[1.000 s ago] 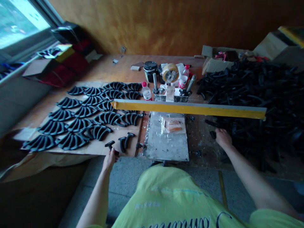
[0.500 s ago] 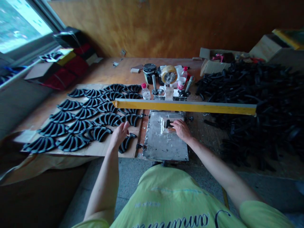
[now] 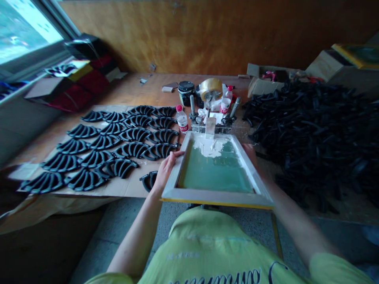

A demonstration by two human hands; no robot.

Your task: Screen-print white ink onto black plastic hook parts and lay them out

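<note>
A screen-printing frame (image 3: pixel 217 197) with green mesh lies low over the bench before me, its near edge toward my body. Thick white ink (image 3: pixel 209 146) is smeared over the far part of the mesh. A small pale squeegee (image 3: pixel 210 128) stands at the frame's far end. My left hand (image 3: pixel 167 169) is closed on the left side of the frame, fingertips at its outer edge. Along the right side, my right hand (image 3: pixel 251 154) grips it too; most of its fingers are hidden or blurred. The metal plate and the black piece on it are covered by the frame.
Rows of curved black pieces (image 3: pixel 97 157) lie on cardboard at left, one small group (image 3: pixel 148 180) beside my left wrist. A big heap of black pieces (image 3: pixel 314 134) fills the right. Behind stand a bottle (image 3: pixel 181 119), a dark tub (image 3: pixel 186 92), a tape roll (image 3: pixel 211 88) and clamp posts (image 3: pixel 235 107).
The frame has swung down from its raised, edge-on position over the plate. My right hand has left the black piece and moved to the frame's right side; my left hand has moved to its left side.
</note>
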